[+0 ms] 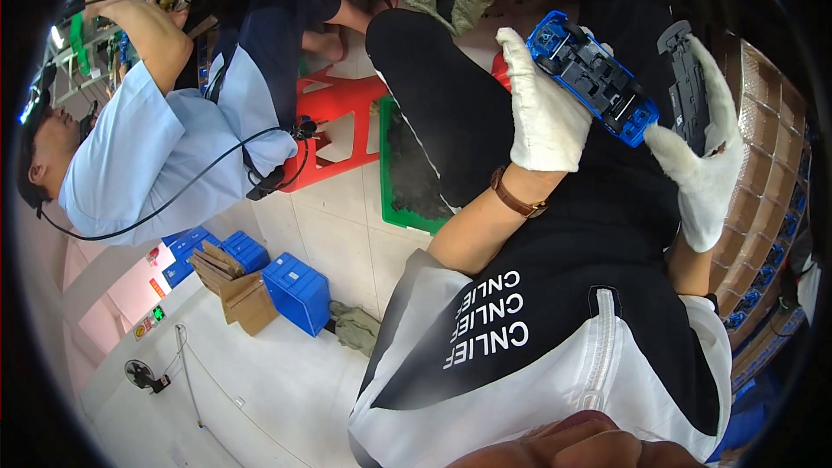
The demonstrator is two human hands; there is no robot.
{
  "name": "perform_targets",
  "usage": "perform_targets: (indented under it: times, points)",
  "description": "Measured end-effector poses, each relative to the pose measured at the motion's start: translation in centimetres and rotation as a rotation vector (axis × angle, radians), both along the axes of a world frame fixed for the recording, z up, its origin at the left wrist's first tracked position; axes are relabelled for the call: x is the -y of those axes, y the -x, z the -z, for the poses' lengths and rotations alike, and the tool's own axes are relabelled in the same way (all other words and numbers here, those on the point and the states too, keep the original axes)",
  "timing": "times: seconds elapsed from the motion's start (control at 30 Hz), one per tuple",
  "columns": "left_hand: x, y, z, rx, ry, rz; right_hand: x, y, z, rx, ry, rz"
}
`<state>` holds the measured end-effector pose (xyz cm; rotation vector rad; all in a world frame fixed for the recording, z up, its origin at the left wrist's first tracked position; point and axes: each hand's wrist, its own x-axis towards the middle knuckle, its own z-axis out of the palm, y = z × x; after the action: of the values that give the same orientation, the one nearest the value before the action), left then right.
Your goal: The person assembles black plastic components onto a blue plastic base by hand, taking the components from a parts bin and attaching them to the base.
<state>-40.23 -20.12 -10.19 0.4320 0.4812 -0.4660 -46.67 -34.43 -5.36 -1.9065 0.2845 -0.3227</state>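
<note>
In my white-gloved left hand is a blue toy car body, its underside turned up so the dark inner frame shows. The left thumb lies along its near side, while the other fingers are mostly hidden behind it. My right hand, also gloved in white, grips a long black toy car chassis between thumb and fingers. The two parts are apart, side by side above my lap. The right thumb tip sits close to the lower end of the blue body; whether they touch I cannot tell.
Close by on the right stands a divided cardboard tray, with blue car parts along its side. A green bin holds dark pieces beside my leg. At left sits a co-worker near a red stool. Behind are blue crates and cardboard boxes.
</note>
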Motion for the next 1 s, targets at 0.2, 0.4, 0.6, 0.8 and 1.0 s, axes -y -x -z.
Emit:
perform_targets:
  times: [0.2,0.4,0.6,0.8,1.0]
  points:
    - [0.2,-0.1,-0.3,0.074,0.045,0.040,-0.6,-0.7,-1.2,0.027,0.521,-0.005]
    - [-0.2,0.8,-0.6,0.139,0.007,0.196,-2.9,-1.8,-0.8,0.015,0.601,-0.109]
    - [0.3,1.6,-0.6,0.226,-0.137,0.174,-3.4,-1.5,0.5,-0.028,0.699,-0.137]
    - [0.2,1.4,0.3,0.272,-0.181,0.206,-2.8,-1.8,0.1,-0.001,0.808,-0.221]
    - [0.2,0.6,-0.4,0.189,-0.058,0.043,-0.9,-0.5,0.0,-0.066,0.241,-0.149]
